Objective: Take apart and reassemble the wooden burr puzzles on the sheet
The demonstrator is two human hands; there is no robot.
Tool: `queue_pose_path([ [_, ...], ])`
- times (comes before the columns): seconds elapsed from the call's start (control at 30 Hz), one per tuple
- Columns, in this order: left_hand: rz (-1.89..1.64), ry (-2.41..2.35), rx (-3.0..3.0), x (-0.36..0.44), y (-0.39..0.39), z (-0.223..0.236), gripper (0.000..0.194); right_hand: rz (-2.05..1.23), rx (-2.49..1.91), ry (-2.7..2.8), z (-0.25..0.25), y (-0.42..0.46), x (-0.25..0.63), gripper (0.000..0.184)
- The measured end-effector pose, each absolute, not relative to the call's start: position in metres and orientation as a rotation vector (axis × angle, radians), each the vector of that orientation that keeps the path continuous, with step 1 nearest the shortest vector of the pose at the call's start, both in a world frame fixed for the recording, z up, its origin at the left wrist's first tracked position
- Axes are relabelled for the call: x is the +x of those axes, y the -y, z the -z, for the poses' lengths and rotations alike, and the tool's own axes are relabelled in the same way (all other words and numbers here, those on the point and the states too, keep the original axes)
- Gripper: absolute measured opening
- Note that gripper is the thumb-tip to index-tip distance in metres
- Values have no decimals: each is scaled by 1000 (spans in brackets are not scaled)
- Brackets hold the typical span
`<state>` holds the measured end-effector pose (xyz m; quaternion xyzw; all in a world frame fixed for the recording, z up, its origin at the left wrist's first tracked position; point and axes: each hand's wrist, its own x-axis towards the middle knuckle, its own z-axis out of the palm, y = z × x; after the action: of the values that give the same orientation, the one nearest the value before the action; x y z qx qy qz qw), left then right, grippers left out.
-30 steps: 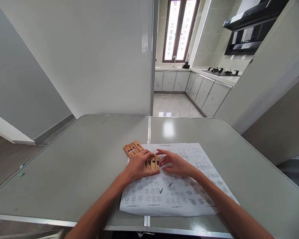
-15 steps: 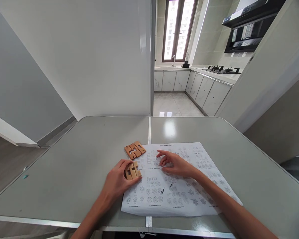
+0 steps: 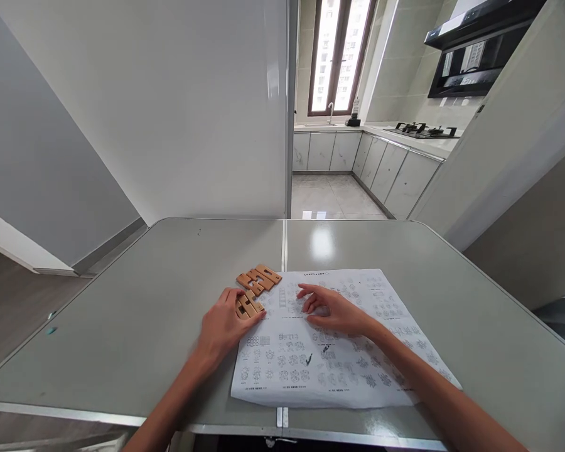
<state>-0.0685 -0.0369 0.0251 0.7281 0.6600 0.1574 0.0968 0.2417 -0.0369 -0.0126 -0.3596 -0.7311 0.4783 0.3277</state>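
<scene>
My left hand (image 3: 226, 318) is wrapped round a row of light wooden puzzle pieces (image 3: 249, 306) with notches cut in them, thumb along the near side and fingers at the far left. They lie at the left edge of a printed sheet (image 3: 301, 389). Touching or nearly touching their far side is a second, darker group of notched wooden pieces (image 3: 258, 279), its row now uneven. Over the upper middle of the sheet rests my right hand (image 3: 332, 309), empty, index finger stretched out and the others loosely bent. Part of the print is hidden under the right forearm.
The grey folding table (image 3: 145, 326) has a metal seam down its middle and a metal rim. A small teal bit (image 3: 51, 330) lies near its left edge. A white panel (image 3: 207, 113) stands behind, beside an opening to a kitchen with cabinets (image 3: 334, 150).
My left hand has pushed the light pieces away from me, up against the darker group, whose pieces have shifted and slid out of line. My right hand has stayed in place.
</scene>
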Motion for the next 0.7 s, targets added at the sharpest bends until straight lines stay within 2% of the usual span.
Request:
queue_pose_path([
  [0.07, -478, -1939, 2154, -66, 35, -24, 63, -1248, -947, 1915, 11, 37, 242, 72],
  [0.2, -528, -1831, 2087, -79, 23, -25, 87, -1247, -937, 1921, 10, 38, 242, 72],
  [0.27, -565, -1801, 2008, -92, 10, -28, 89, -1245, -928, 1921, 11, 38, 241, 71],
  [0.33, -666, -1865, 1938, -103, -8, -30, 83, -1237, -925, 1913, 12, 37, 240, 68],
  [0.47, -783, -1998, 1905, -115, -45, -27, 60, -1211, -948, 1877, 13, 37, 236, 59],
  [0.6, -683, -1924, 2058, -117, -61, -15, 40, -1206, -1011, 1859, 14, 38, 234, 49],
  [0.7, -662, -1887, 2128, -117, -59, -8, 35, -1186, -1037, 1841, 15, 38, 232, 46],
])
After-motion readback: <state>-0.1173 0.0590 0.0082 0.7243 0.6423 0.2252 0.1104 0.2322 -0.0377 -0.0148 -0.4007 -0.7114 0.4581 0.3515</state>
